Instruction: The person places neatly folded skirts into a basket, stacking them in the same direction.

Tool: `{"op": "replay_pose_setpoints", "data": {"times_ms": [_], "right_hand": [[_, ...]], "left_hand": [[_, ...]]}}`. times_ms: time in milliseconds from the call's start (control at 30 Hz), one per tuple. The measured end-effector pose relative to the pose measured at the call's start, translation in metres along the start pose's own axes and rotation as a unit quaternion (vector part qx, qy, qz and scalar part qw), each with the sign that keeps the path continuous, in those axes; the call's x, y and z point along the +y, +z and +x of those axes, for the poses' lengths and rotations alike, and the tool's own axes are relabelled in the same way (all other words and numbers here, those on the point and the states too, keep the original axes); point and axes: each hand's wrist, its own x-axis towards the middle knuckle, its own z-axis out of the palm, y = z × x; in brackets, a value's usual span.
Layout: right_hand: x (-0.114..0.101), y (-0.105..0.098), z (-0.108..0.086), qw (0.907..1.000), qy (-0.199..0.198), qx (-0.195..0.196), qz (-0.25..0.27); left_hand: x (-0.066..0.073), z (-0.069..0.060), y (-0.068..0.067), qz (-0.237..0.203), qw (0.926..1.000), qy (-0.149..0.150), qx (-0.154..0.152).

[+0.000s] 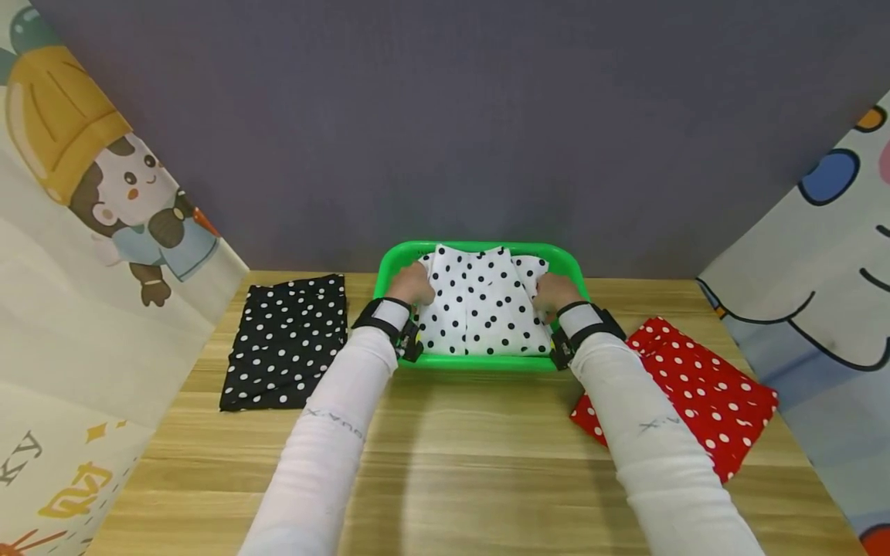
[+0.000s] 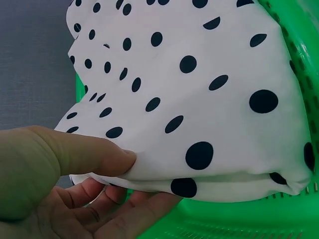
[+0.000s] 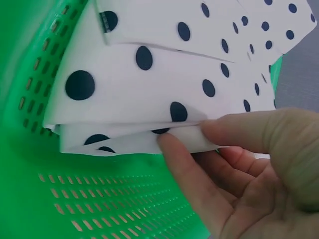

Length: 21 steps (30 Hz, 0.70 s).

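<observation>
A folded white cloth with black dots [image 1: 480, 305] lies inside a green plastic basket [image 1: 480, 362] at the table's back edge. My left hand [image 1: 412, 284] pinches its left edge; in the left wrist view the thumb [image 2: 117, 157] presses on top and the fingers [image 2: 144, 214] curl beneath the folded layers. On the opposite edge, my right hand [image 1: 556, 292] grips the cloth, with the thumb [image 3: 234, 130] above and the fingers [image 3: 194, 184] under the fold. Both hands are within the basket's rim.
A folded black cloth with white dots [image 1: 288, 340] lies left of the basket. To the right, a red cloth with white dots [image 1: 702, 394] lies partly under my right forearm. A grey panel [image 1: 473, 131] stands behind the wooden table [image 1: 459, 463].
</observation>
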Motion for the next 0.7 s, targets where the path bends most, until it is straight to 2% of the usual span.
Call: {"op": "replay_pose_setpoints", "data": {"times_ms": [233, 367, 533, 700], "right_hand": [[-0.001, -0.001, -0.001, 0.9993, -0.009, -0.035, 0.003], [0.003, 0.002, 0.006, 0.9982, -0.011, -0.059, 0.009], [0.005, 0.003, 0.011, 0.996, -0.009, -0.088, 0.014], [0.002, 0.003, 0.009, 0.9934, -0.004, -0.112, 0.022]], "left_hand": [[0.003, 0.002, 0.001, 0.018, 0.9992, -0.003, -0.035], [0.004, 0.003, 0.001, 0.023, 0.9985, -0.004, -0.049], [0.005, 0.004, 0.003, 0.031, 0.9983, 0.002, -0.049], [0.007, 0.001, 0.005, 0.059, 0.997, 0.022, -0.046]]}}
